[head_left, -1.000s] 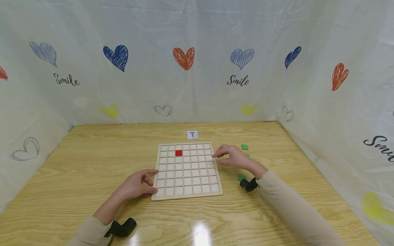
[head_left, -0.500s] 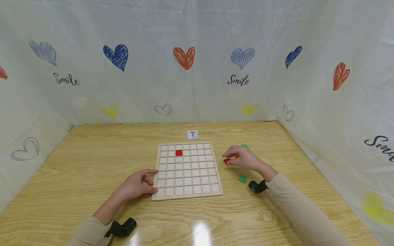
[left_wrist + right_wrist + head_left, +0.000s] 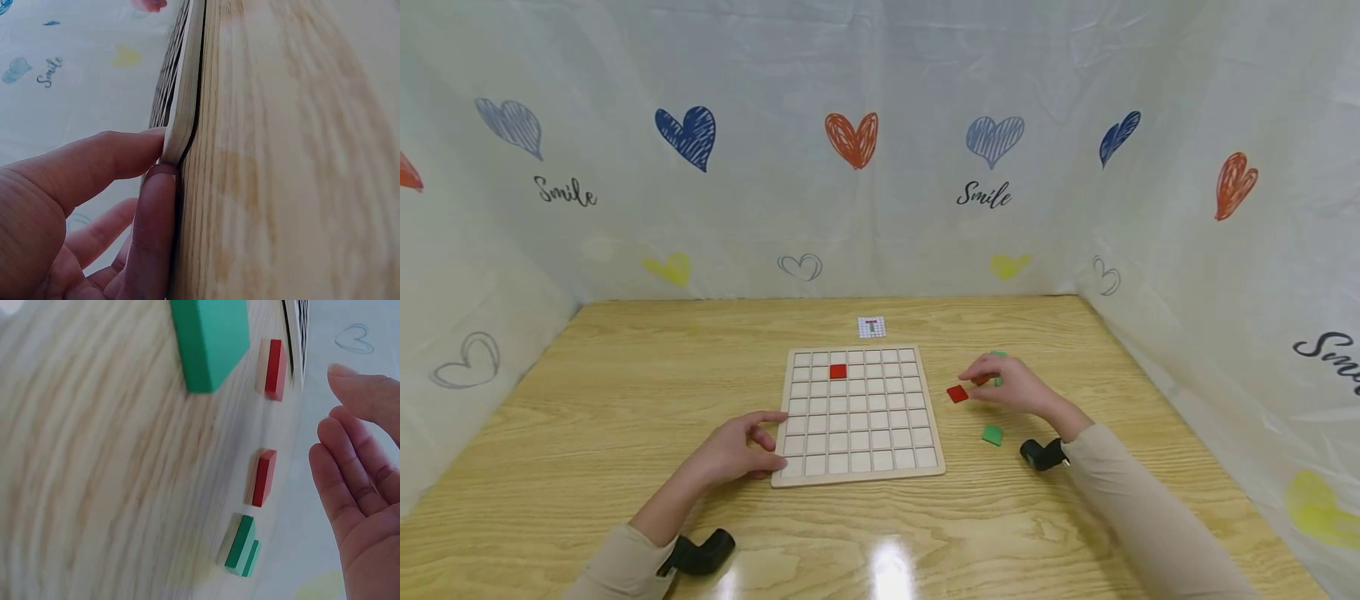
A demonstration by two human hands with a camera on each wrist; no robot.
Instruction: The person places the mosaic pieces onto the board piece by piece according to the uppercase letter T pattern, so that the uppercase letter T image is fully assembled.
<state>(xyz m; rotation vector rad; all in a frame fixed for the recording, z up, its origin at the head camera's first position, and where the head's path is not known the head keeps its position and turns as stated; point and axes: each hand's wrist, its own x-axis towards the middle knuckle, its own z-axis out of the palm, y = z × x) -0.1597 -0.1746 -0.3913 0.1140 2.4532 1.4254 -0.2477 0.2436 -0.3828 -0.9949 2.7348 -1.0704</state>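
A wooden grid board (image 3: 859, 481) lies flat, with one red tile (image 3: 838, 372) in its second row from the back. My left hand (image 3: 737, 450) rests at the board's left side, thumb on the near corner and index finger against the edge farther back. In the left wrist view, those digits touch the board's rim (image 3: 187, 94). My right hand (image 3: 1011, 387) hovers over the loose tiles, thumb and fingers apart, holding nothing. A red tile (image 3: 957, 393) lies just left of its fingertips. Another red tile (image 3: 264, 478) shows whole in the right wrist view; the hand partly covers it from the head.
Green tiles lie behind the right hand and nearer the front, such as this green tile (image 3: 992, 435). A small pattern card (image 3: 872, 327) with a red and green T sits beyond the board. A printed curtain (image 3: 895, 225) encloses the table's back and sides.
My right hand has drawn away from the board's right edge toward the tiles, uncovering the red tile at left. My left hand stays at the board.
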